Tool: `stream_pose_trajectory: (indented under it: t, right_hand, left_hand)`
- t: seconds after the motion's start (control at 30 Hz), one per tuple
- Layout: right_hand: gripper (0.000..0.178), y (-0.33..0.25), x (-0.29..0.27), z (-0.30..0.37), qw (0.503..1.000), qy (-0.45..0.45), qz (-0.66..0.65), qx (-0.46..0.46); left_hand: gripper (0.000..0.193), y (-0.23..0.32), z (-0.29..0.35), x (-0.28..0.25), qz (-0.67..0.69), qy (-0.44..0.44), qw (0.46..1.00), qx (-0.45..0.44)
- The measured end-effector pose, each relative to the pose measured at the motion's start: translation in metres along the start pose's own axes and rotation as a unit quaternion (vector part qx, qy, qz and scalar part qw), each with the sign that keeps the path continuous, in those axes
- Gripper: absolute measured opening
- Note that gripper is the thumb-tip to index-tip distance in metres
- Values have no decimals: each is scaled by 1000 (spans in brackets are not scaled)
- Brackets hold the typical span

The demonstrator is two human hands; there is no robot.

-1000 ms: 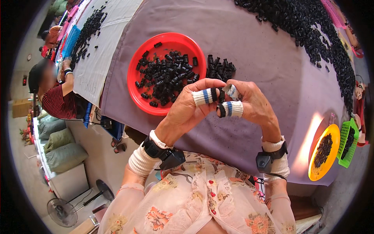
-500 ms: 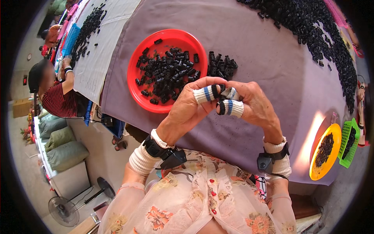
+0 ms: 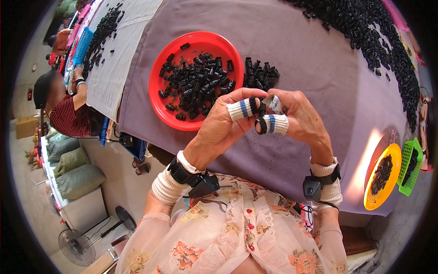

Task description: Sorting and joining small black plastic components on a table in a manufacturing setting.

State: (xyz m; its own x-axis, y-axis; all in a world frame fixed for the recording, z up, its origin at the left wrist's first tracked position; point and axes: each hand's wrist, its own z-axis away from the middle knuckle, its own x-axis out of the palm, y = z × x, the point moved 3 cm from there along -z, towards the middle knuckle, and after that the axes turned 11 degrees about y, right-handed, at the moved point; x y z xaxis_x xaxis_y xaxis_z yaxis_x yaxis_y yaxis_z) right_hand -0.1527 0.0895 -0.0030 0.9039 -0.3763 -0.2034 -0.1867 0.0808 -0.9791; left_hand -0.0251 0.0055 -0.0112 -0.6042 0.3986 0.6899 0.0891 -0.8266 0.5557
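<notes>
My left hand (image 3: 223,116) and my right hand (image 3: 305,116) meet in front of me over the cloth-covered table, both with fingers closed. Knitted white, blue and black sleeves cover the thumbs. Pinched in my left fingertips is a small black plastic cord lock (image 3: 262,108), mostly hidden. My right fingers grip a small blade (image 3: 275,104), its flat part whitish with blue marks; its edge cannot be made out. Just beyond my left hand, a red round tray (image 3: 157,98) holds many black cord locks (image 3: 196,84). A small heap of cord locks (image 3: 260,75) lies beside its right rim.
A large spread of black pieces (image 3: 365,41) covers the far right of the table. At the right edge are a yellow plate (image 3: 394,157) with black bits and a green basket (image 3: 408,178). Another person (image 3: 68,112) works at the left, near a blue basket (image 3: 83,45).
My right hand has shifted slightly right, away from my left fingertips, and more of the blade shows. The left hand has barely moved.
</notes>
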Motion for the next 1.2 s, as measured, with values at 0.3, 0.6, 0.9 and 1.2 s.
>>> stream_pose_trajectory:
  t: [0.3,0.6,0.9,1.2]
  right_hand:
    - [37,-11,-4,1,997,17,60,-35]
    - [33,-10,-2,2,998,-4,54,-30]
    - [38,-4,-4,4,999,30,25,-22]
    - [39,-4,0,0,999,17,22,-20]
  left_hand:
    - [20,2,2,3,-13,10,1000,8]
    - [20,3,2,2,-38,29,999,19]
    - [22,0,1,2,15,-5,1000,0]
    - [23,-2,1,1,46,-16,999,0]
